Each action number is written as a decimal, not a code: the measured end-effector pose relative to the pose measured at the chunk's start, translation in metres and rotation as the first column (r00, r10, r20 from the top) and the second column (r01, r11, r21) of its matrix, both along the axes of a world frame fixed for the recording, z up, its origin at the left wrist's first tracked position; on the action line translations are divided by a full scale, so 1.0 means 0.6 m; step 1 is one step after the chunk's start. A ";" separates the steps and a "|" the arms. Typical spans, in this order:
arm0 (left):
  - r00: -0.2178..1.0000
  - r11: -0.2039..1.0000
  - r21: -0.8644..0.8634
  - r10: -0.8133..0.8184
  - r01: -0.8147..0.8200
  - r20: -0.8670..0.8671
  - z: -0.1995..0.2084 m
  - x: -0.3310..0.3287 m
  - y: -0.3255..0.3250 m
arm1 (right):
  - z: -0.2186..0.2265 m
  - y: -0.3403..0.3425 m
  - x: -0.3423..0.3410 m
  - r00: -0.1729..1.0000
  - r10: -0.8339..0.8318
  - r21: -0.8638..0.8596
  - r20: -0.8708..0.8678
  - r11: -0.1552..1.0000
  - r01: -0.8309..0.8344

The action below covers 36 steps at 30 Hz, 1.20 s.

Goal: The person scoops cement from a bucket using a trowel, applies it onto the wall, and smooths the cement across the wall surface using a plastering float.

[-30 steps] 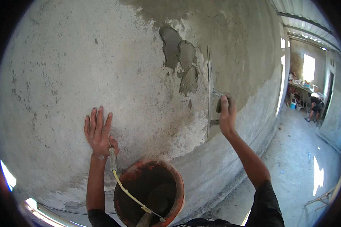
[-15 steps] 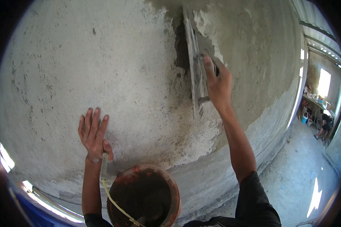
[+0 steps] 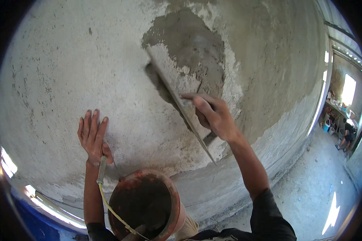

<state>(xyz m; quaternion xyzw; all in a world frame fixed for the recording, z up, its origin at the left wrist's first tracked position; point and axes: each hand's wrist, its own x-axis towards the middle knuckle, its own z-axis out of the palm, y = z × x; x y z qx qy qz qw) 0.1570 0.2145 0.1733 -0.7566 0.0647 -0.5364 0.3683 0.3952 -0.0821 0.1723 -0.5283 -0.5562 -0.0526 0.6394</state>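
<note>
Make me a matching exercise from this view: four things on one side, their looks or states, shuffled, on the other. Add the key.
Column one
1. Bucket
2. Left hand
3. Trowel
4. Right hand

Column two
A. slanting, upper end to the left
B. curled in a grip
C. reddish, with a round rim
D. spread open

Pairs: 1-C, 2-D, 3-A, 4-B

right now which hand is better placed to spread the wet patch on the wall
Probably the right hand: it holds the trowel near the wet patch, while the left hand sits lower and farther off.
</note>
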 end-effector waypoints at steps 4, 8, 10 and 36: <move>1.000 1.000 -0.023 0.017 -0.017 -0.007 -0.004 -0.007 0.006 | 0.013 -0.041 0.009 0.954 -0.111 0.235 -0.279 0.955 0.180; 1.000 1.000 -0.024 -0.003 0.003 0.015 -0.003 0.006 -0.011 | 0.090 -0.044 0.097 0.798 -0.599 0.456 -0.063 0.694 0.557; 0.999 0.999 -0.035 -0.003 0.005 0.035 -0.001 0.012 -0.012 | 0.102 -0.028 0.105 0.640 -0.767 0.657 0.056 0.511 0.554; 0.997 0.996 -0.055 -0.068 0.070 0.036 -0.001 0.003 -0.008 | 0.137 0.013 0.044 0.869 -0.470 0.252 -0.155 0.831 0.495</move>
